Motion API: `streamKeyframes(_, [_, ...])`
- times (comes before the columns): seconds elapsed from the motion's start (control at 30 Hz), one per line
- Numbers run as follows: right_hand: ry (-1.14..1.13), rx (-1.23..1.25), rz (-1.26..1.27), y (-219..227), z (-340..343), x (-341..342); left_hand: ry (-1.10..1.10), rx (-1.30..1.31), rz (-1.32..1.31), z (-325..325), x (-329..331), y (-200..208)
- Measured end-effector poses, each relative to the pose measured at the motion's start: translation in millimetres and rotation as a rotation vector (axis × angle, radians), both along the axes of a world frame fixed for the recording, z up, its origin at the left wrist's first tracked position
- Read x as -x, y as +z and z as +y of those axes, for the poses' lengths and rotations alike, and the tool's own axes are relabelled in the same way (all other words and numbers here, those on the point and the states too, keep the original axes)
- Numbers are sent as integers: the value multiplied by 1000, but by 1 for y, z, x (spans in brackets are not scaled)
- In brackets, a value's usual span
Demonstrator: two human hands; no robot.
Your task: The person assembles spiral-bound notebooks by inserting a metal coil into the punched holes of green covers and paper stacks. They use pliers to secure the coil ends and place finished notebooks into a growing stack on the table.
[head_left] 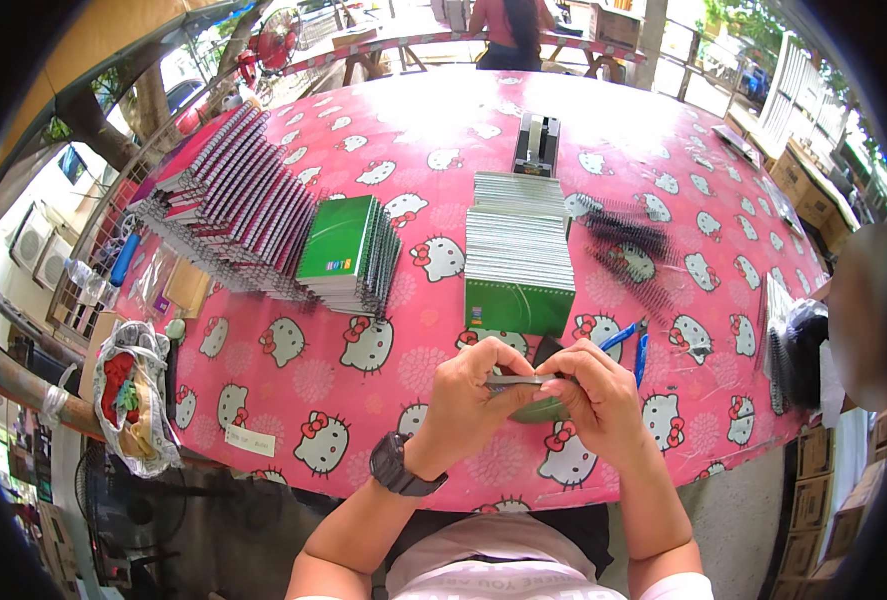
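Both my left hand (478,390) and my right hand (595,392) are closed, fingertips pinching the edge of a thin notebook (538,411) with a green cover. It is tilted nearly edge-on, and my fingers hide much of it. Just beyond my hands stands a row of green-covered page blocks (518,305), with no coils showing on them. Blue-handled pliers (641,358) lie to the right of my right hand. Several loose black spiral coils (628,245) are piled farther off on that side. A stack of coil-bound green notebooks (338,240) sits to the left of the page blocks.
Tall stacks of spiral notebooks (228,210) fill the table's left side. A tape dispenser (536,145) stands behind the page blocks. A plastic bag of scraps (133,395) hangs at the left edge; a paper label (250,440) lies near the front. Across the far table, a person (508,35) sits.
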State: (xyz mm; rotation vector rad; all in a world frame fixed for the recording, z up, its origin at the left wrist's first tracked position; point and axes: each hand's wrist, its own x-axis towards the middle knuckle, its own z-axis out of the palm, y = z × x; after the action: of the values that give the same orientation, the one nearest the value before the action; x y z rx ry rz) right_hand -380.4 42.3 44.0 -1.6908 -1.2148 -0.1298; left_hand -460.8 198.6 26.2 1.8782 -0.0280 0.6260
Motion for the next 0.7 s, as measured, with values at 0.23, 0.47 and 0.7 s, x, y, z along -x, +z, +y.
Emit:
streamKeyframes(0.23, [-19, -79, 177, -4, -7, -7, 155, -98, -81, 34, -14, 20])
streamKeyframes(0.47, [-39, 465, -139, -58, -2, -24, 219, -496, 309, 218, -76, 110])
streamKeyframes(0.7, [-54, 521, -221, -79, -6, -25, 542, -943, 790, 196, -97, 20])
